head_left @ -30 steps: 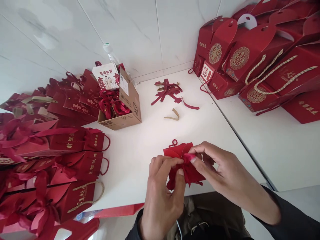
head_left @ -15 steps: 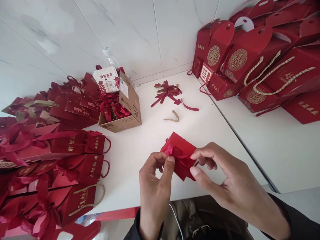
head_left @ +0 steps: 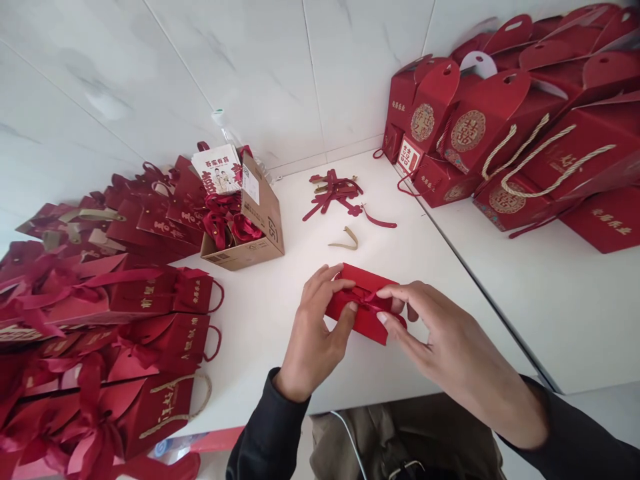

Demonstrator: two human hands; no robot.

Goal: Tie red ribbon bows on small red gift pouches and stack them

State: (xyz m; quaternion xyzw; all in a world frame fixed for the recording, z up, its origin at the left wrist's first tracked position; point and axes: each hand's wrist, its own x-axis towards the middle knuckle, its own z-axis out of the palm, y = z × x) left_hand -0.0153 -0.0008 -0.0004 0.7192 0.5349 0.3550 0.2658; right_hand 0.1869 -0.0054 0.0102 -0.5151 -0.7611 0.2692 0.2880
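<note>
We have the small red gift box (head_left: pixel 367 325) between our two hands, nearer to us than the cardboard carton (head_left: pixel 274 223) and to the right of it, though we cannot tell whether it rests on the white tabletop (head_left: pixel 265 347) or is lifted just above; a red ribbon bow (head_left: pixel 364 297) lies across its top; our left hand (head_left: pixel 320 323) has thumb and forefinger a little apart at the bow's left side, our right hand (head_left: pixel 435 330) has thumb and forefinger parted at its right side, and we cannot tell how firmly either pair pinches the ribbon; right of the carton lie a heap of red straps (head_left: pixel 331 195), a lone red strap (head_left: pixel 379 219) and a bent beige strap (head_left: pixel 346 241); printed cards (head_left: pixel 217 170) stick up from the carton; left of it we see ribboned gift boxes (head_left: pixel 143 293), and far to its right, stacked red gift boxes (head_left: pixel 520 127), some with rope handles (head_left: pixel 537 195).
</note>
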